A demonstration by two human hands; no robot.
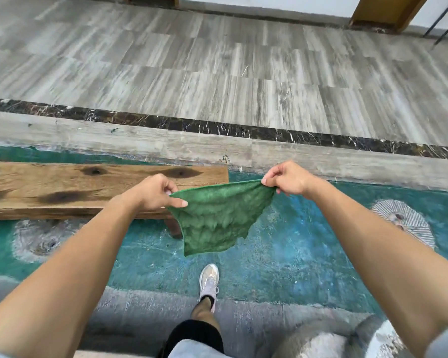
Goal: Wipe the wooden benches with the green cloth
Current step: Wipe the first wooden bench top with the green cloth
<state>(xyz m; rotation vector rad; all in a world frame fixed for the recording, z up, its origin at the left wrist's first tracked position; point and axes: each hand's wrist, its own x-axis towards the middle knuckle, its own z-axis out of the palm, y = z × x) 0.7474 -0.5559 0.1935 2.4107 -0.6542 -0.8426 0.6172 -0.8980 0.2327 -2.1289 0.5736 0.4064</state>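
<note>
I hold the green cloth (217,218) stretched out in the air in front of me. My left hand (155,192) pinches its left top corner and my right hand (290,179) pinches its right top corner, so the cloth hangs down between them. A wooden bench (62,187) with dark knots runs from the left edge to the middle, just beyond my left hand. The cloth hangs over the bench's right end and hides part of its leg (175,228).
The bench stands on a teal painted floor (308,241) with pale oval patches (406,220). Beyond lie a grey stone kerb (321,156) and grey tiled floor. My foot in a light shoe (209,280) is below the cloth. Wooden posts stand at the far top.
</note>
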